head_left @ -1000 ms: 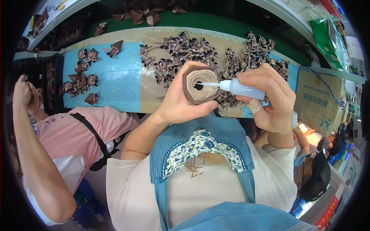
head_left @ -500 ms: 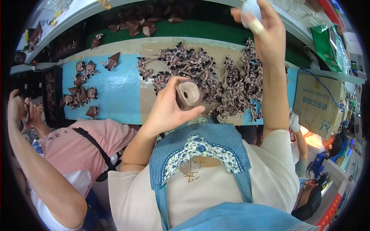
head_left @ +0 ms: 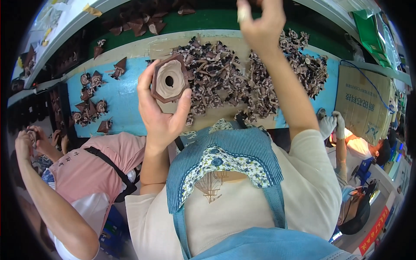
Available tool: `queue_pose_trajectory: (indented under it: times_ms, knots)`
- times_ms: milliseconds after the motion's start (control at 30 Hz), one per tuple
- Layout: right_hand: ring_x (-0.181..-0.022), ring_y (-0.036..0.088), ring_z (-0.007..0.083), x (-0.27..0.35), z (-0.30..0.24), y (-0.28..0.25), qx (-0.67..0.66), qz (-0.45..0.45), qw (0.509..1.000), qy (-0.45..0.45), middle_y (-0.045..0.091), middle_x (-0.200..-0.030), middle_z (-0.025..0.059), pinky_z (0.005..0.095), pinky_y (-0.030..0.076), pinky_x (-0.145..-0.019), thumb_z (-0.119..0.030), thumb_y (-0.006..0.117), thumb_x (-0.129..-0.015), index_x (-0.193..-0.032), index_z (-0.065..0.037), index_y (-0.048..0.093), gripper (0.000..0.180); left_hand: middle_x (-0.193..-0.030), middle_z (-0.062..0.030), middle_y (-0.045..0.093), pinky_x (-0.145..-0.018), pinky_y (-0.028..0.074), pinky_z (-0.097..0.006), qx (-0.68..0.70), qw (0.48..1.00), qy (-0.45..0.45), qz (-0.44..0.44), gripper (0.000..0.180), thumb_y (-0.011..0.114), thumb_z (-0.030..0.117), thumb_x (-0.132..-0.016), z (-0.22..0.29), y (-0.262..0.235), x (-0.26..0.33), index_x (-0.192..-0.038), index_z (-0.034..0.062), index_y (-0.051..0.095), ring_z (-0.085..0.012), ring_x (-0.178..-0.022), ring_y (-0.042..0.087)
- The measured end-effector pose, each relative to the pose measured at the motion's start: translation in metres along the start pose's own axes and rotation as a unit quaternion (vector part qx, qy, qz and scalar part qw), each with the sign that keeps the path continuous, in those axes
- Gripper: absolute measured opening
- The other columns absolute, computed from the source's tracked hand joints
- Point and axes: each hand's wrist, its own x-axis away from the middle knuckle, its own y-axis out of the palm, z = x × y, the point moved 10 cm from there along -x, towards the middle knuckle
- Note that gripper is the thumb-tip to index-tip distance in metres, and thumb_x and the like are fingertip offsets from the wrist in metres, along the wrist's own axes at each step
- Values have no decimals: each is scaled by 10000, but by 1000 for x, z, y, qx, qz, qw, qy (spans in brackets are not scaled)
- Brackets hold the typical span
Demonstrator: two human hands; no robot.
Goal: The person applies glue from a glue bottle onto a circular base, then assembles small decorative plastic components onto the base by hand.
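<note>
My left hand is closed around a brown hollow six-sided piece, thumb on one side and fingers on the other. Its pale recessed underside, with a dark hole in the middle, faces up. Below the piece, across the table, lies a big heap of small brown, black and pinkish figure parts. My right hand reaches over the table's far edge, at the upper edge of the view. Its fingertips are cut off there, and a sliver of something brown shows between thumb and fingers, too little to name.
Brown pointed-hat pieces stand on the blue table mat at left, with more on the green strip behind. A co-worker in pink sits close on my left. Gloved hands and a cardboard box are at right.
My left hand has moved left and up with the hollow piece, its underside now turned more squarely upward. My right hand has shifted left; the whitish object it held is no longer visible.
</note>
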Motion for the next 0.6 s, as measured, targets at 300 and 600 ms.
queue_pose_trajectory:
  times_ms: [300, 600]
  knots:
    - [-1094, 533, 388, 265, 151, 76, 26, -394, 788, 472, 562, -1148, 279, 431, 423, -950, -197, 657, -748, -1204, 65, 469, 558, -1206, -218, 454, -945, 435, -340, 61, 992, 99, 49, 626, 725, -59, -692, 20, 33, -14, -1169, 8, 326, -260, -1105, 515]
    - [-763, 643, 368, 289, 147, 92, -82, -483, 717, 496, 649, -757, 238, 387, 498, -686, -226, 670, -678, -724, 51, 657, 281, -1194, -222, 455, -921, 452, -326, 99, 988, 101, 65, 636, 746, -37, -686, 29, 42, -9, -1157, 10, 321, -249, -1094, 516]
